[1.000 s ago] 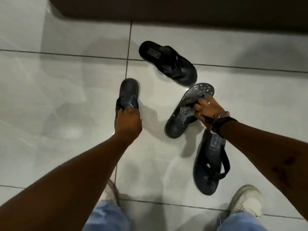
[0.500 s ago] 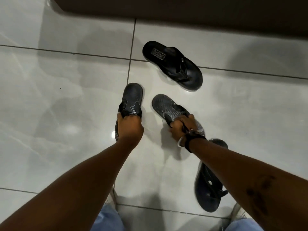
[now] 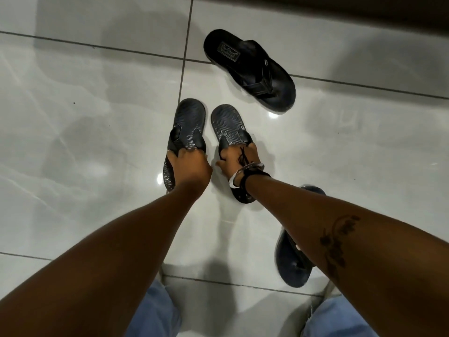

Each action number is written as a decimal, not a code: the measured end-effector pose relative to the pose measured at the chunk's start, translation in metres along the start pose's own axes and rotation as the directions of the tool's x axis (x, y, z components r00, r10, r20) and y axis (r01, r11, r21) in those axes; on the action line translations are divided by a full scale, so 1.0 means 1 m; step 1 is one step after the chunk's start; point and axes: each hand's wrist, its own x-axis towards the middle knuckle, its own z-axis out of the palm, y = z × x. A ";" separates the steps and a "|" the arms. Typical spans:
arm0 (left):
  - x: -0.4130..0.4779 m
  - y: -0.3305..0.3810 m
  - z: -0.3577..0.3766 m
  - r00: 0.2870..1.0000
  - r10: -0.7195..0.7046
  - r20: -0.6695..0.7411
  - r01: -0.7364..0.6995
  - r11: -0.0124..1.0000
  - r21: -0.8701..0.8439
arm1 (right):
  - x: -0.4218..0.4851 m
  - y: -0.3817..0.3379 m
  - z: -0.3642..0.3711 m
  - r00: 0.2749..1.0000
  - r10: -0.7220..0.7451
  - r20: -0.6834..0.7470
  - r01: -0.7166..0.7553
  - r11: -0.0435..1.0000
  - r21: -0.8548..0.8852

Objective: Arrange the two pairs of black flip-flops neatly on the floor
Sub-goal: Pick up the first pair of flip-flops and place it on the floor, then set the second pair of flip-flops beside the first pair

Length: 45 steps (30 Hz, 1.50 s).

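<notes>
Left hand: the left hand [image 3: 188, 166] sits at the centre of the frame, fingers closed on the strap of the left patterned flip-flop [image 3: 187, 132].
Right hand: the right hand [image 3: 239, 158] is just beside it, fingers closed on the strap of the right patterned flip-flop [image 3: 227, 125]; a bracelet [image 3: 245, 170] circles the wrist.
Patterned pair: both lie flat, side by side, near each other with a narrow gap between them, toes toward the top of the frame.
Third flip-flop: the logo flip-flop [image 3: 250, 69] lies diagonally in the upper middle, crossing a grout line [image 3: 181, 93], apart from the pair.
Fourth flip-flop: the smooth flip-flop [image 3: 289, 263] lies at lower right, partly hidden under the right forearm.
Open room: bare floor tile [image 3: 73, 142] spreads across the left half; a dark edge [image 3: 340, 10] borders the top right.
</notes>
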 end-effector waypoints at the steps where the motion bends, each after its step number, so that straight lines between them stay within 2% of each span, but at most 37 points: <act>1: 0.000 0.001 0.001 1.000 0.000 -0.002 0.000 1.000 0.007 | -0.004 0.000 -0.001 0.999 -0.008 -0.038 0.008 1.000 -0.022; 5: 0.001 0.003 0.002 1.000 -0.001 -0.004 0.002 1.000 0.018 | -0.006 -0.002 -0.003 0.981 -0.058 -0.185 0.027 0.985 -0.168; 11: 0.002 0.006 -0.001 1.000 0.028 -0.007 -0.028 1.000 0.001 | -0.003 -0.010 -0.010 0.983 -0.014 -0.183 -0.012 0.990 -0.140; 15: -0.001 0.007 -0.008 1.000 0.018 -0.012 -0.018 0.999 -0.034 | -0.005 -0.010 -0.016 0.982 -0.013 -0.188 0.007 0.999 -0.031; 19: -0.011 0.010 -0.013 0.995 0.012 -0.098 -0.011 1.000 0.003 | -0.013 0.007 -0.035 0.968 -0.049 -0.248 0.085 0.987 0.140; 23: -0.039 0.036 -0.011 0.968 0.118 -0.221 -0.126 0.992 -0.026 | -0.020 0.050 -0.064 0.948 -0.068 -0.311 0.117 0.983 0.142; 25: -0.062 0.060 -0.003 0.942 0.251 -0.222 -0.269 0.962 -0.053 | -0.022 0.073 -0.077 0.943 -0.037 -0.330 0.095 0.982 0.163; 27: -0.088 0.084 0.009 0.881 0.447 -0.152 -0.466 0.875 -0.129 | -0.028 0.097 -0.085 0.943 0.013 -0.332 0.036 0.990 0.139; 29: -0.113 0.111 0.022 0.814 0.573 0.089 -0.544 0.808 -0.229 | -0.037 0.123 -0.088 0.947 0.043 -0.319 -0.026 0.998 0.056; 30: -0.124 0.125 0.030 0.777 0.591 0.216 -0.545 0.804 -0.238 | -0.043 0.134 -0.088 0.946 0.055 -0.319 -0.044 0.998 0.040; 32: -0.143 0.152 0.047 0.739 0.574 0.353 -0.550 0.816 -0.175 | -0.050 0.149 -0.086 0.945 0.082 -0.317 -0.068 0.996 0.057; 33: -0.152 0.163 0.055 0.760 0.537 0.366 -0.522 0.840 -0.149 | -0.054 0.154 -0.083 0.947 0.094 -0.307 -0.077 0.995 0.067; 34: -0.158 0.171 0.061 0.814 0.461 0.353 -0.437 0.887 -0.149 | -0.057 0.158 -0.080 0.951 0.099 -0.293 -0.082 0.994 0.070; 36: -0.165 0.180 0.071 0.925 0.179 0.336 -0.120 0.975 -0.188 | -0.065 0.167 -0.072 0.960 0.093 -0.265 -0.077 0.995 0.070; 37: -0.166 0.181 0.074 0.927 0.031 0.375 0.050 0.978 -0.205 | -0.069 0.172 -0.069 0.962 0.074 -0.262 -0.062 0.996 0.057; 38: -0.165 0.182 0.077 0.895 -0.074 0.439 0.183 0.960 -0.211 | -0.071 0.176 -0.067 0.964 0.051 -0.263 -0.043 0.998 0.036; 39: -0.164 0.183 0.079 0.859 -0.123 0.496 0.261 0.940 -0.219 | -0.072 0.179 -0.067 0.963 0.031 -0.269 -0.028 0.999 0.016; 41: -0.160 0.185 0.081 0.821 -0.116 0.559 0.295 0.925 -0.242 | -0.071 0.184 -0.071 0.957 0.008 -0.290 -0.013 1.000 -0.016; 45: -0.143 0.188 0.077 0.835 -0.060 0.547 0.259 0.920 -0.294 | -0.052 0.179 -0.091 0.929 -0.070 -0.364 0.032 0.993 -0.111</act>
